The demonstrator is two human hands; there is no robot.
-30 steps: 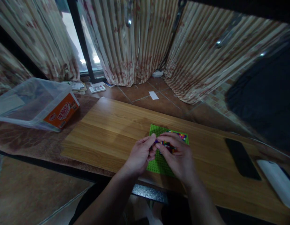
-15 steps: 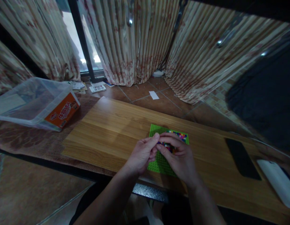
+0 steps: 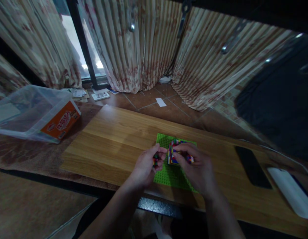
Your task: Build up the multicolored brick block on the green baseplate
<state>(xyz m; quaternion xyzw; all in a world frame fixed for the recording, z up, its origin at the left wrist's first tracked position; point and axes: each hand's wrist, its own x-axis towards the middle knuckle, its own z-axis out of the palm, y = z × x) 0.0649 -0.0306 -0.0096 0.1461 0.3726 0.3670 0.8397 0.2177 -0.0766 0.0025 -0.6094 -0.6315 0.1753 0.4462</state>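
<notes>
A green studded baseplate [image 3: 169, 174] lies on the wooden board [image 3: 114, 139]. My right hand [image 3: 198, 169] grips a block of many-coloured small bricks [image 3: 174, 152] and tips it up off the plate. My left hand [image 3: 145, 166] pinches a small stack of coloured bricks [image 3: 155, 160] just left of that block, a short gap between them. Both hands hover over the plate's upper half.
A clear plastic tub with an orange label [image 3: 37, 111] sits at the left on a patterned mat. A dark phone [image 3: 252, 162] and a white flat object [image 3: 289, 192] lie at the right of the board. Curtains hang behind; papers lie on the tiled floor.
The brick cluster has come apart: my left hand drew a small piece away to the left, and my right hand tilted the larger block upright. The view shifted slightly.
</notes>
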